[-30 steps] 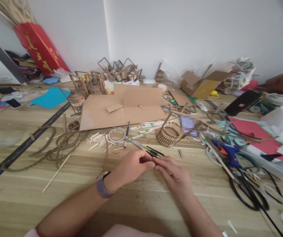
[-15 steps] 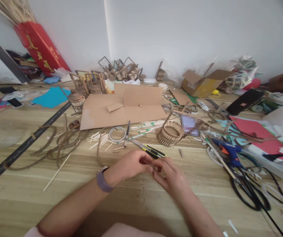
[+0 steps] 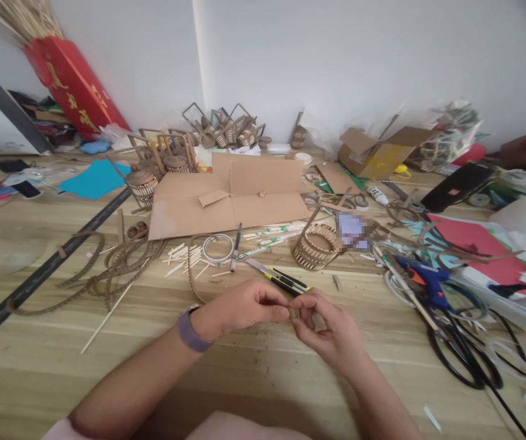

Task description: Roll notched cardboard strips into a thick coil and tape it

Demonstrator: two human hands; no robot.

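Thin brown piece (image 3: 291,308), mostly hidden, between the fingers; left hand (image 3: 244,305) and right hand (image 3: 334,327) both clamped on it. Likely light, stiffish, snappable; pinch near ends. Cutter (image 3: 285,281) just beyond fingers.

two hands are seen: one left hand (image 3: 244,308) and one right hand (image 3: 331,324). one purple wristband (image 3: 192,333), one blue glue gun (image 3: 436,284), one marker pen (image 3: 236,247), one white bottle (image 3: 377,195), one open carton (image 3: 385,159) and one tall red box (image 3: 77,91) are counted. at least three lidded baskets (image 3: 142,190) can be made out where they overlap.
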